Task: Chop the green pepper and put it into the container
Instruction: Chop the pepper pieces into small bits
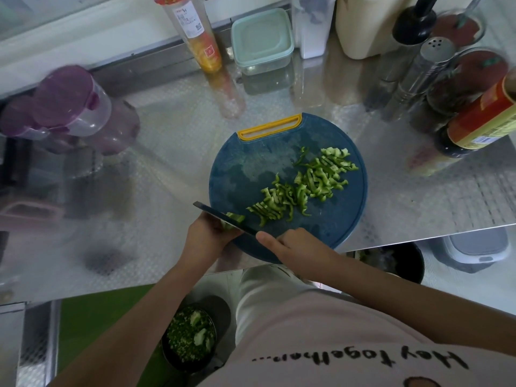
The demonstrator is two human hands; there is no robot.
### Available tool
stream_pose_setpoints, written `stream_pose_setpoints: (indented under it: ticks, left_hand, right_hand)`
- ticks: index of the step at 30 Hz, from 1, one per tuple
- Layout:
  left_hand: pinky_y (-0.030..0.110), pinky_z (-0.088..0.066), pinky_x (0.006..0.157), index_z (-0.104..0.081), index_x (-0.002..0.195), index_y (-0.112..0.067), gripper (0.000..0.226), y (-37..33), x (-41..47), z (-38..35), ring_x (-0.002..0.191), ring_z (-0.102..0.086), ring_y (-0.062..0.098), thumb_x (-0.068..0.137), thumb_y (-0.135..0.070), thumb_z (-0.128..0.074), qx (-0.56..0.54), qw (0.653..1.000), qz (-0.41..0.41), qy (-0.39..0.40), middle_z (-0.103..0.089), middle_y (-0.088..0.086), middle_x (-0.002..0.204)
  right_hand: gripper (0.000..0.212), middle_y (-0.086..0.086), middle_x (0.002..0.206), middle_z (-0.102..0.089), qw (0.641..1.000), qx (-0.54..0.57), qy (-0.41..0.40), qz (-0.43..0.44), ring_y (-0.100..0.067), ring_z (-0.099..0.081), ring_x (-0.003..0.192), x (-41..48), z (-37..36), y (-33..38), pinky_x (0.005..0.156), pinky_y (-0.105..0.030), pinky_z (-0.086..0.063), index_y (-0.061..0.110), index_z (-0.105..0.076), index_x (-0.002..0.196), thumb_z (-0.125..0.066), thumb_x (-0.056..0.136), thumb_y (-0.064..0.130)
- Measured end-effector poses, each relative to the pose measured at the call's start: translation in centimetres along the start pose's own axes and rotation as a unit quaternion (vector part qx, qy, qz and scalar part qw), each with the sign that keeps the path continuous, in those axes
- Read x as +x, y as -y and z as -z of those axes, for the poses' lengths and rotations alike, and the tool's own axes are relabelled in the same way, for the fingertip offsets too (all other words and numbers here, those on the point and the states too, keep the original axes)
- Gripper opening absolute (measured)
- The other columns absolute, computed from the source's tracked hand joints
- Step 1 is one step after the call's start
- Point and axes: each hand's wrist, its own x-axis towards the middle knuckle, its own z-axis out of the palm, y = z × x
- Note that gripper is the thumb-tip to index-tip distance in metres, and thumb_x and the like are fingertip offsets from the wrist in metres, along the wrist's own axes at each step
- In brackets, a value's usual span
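Steel worktop (167,169) has open room left of the board; bottles crowd the back and right. The round blue board (251,169) pokes slightly over the worktop's front edge. Right hand (290,247) has its grip around the knife (220,216), with the blade at the board's near-left rim. Left hand (209,233) holds the pepper stub (236,218) right against the blade. Pepper strips (307,182) run across the board's middle to its right rim.

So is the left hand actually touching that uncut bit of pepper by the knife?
Touching. The head view shows the left hand gripping the uncut pepper piece, with no gap, right beside the knife.
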Motion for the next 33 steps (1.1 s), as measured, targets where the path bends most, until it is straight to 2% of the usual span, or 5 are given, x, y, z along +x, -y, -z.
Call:
stream_pose_setpoints:
  ticks: [8, 16, 20, 25, 33]
  left_hand:
    - [0.006, -0.038, 0.049, -0.061, 0.099, -0.007, 0.046, 0.2, 0.1, 0.1, 0.062, -0.052, -0.001, 0.071, -0.040, -0.077, 0.002, 1.000, -0.005, -0.005, -0.060, -0.010, 0.071]
    - [0.009, -0.037, 0.051, -0.064, 0.079, -0.018, 0.015, -0.3, -0.3, 0.4, 0.063, -0.053, 0.002, 0.080, -0.032, -0.070, 0.004, 0.999, -0.023, 0.022, -0.058, -0.012, 0.068]
    - [0.016, -0.033, 0.052, -0.052, 0.066, -0.028, 0.022, -0.6, -0.3, 0.5, 0.065, -0.053, 0.011, 0.083, -0.029, -0.066, 0.051, 0.998, -0.031, 0.022, -0.053, -0.014, 0.065]
    - [0.010, -0.033, 0.047, -0.057, 0.076, -0.021, 0.013, -0.6, -0.5, 0.3, 0.059, -0.048, -0.002, 0.082, -0.025, -0.068, 0.013, 1.000, -0.018, 0.013, -0.052, -0.016, 0.066]
    - [0.007, -0.037, 0.050, -0.058, 0.081, -0.020, 0.014, -1.2, -1.0, 0.7, 0.061, -0.046, 0.000, 0.082, -0.026, -0.070, 0.000, 1.000, -0.010, 0.001, -0.053, -0.011, 0.071]
  right_hand:
    - [0.068, -0.005, 0.048, -0.036, 1.000, 0.001, -0.002, -0.007, -0.016, -0.037, 0.047, -0.1, -0.4, -0.2, 0.054, -0.031, -0.033, 0.010, -0.034, 0.049, -0.028, 0.094, 0.060]
    - [0.066, -0.002, 0.052, -0.041, 0.998, -0.064, -0.016, -0.003, -0.018, -0.042, 0.052, 0.0, -1.2, -0.5, 0.060, -0.035, -0.039, 0.014, -0.038, 0.051, -0.024, 0.094, 0.062]
    - [0.065, -0.003, 0.053, -0.041, 0.996, -0.087, -0.021, 0.004, -0.021, -0.045, 0.056, 0.0, -1.6, -0.4, 0.060, -0.033, -0.036, 0.014, -0.039, 0.052, -0.022, 0.095, 0.061]
    - [0.065, -0.003, 0.053, -0.041, 0.995, -0.092, -0.024, -0.002, -0.019, -0.042, 0.053, -0.2, -1.8, -0.6, 0.059, -0.033, -0.036, 0.014, -0.040, 0.053, -0.022, 0.094, 0.062]
    - [0.063, -0.001, 0.055, -0.042, 0.995, -0.101, -0.027, -0.003, -0.023, -0.047, 0.060, -0.3, -1.8, -0.5, 0.061, -0.033, -0.039, 0.017, -0.041, 0.055, -0.020, 0.094, 0.062]
